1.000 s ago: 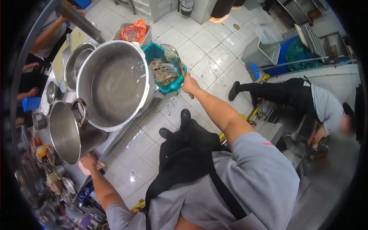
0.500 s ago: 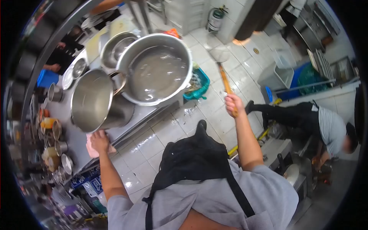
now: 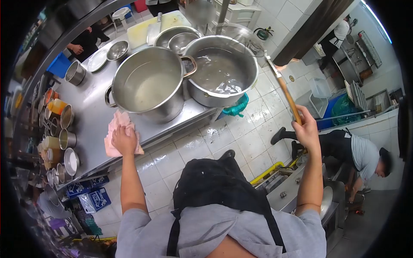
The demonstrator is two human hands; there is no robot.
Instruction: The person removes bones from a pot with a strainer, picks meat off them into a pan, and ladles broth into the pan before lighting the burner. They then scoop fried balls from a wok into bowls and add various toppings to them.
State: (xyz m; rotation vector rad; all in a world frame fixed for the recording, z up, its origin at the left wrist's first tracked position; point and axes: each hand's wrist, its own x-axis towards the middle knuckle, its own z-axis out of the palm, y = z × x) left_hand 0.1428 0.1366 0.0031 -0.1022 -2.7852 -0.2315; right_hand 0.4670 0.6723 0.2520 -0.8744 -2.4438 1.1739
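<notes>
A hand holds up a long strainer, and the other hand presses a pink cloth.

The right hand (image 3: 307, 129) is shut tight around the bottom end of a wooden handle (image 3: 287, 95). The long stick runs up and away from the fingers, leaning toward the pots, and its wire strainer head (image 3: 254, 45) hangs over the far rim of the big pot of water (image 3: 221, 71). So the strainer head is far from the fingers, and the pot is past it, to the side. The left hand (image 3: 124, 139) lies flat with the fingers spread on a pink cloth (image 3: 114, 131) on the steel table (image 3: 90, 107). The other pot (image 3: 146, 84) stands just past those fingers, very near. The left hand is closer to the pots. A person in grey (image 3: 361, 152) bends down off to the side.
</notes>
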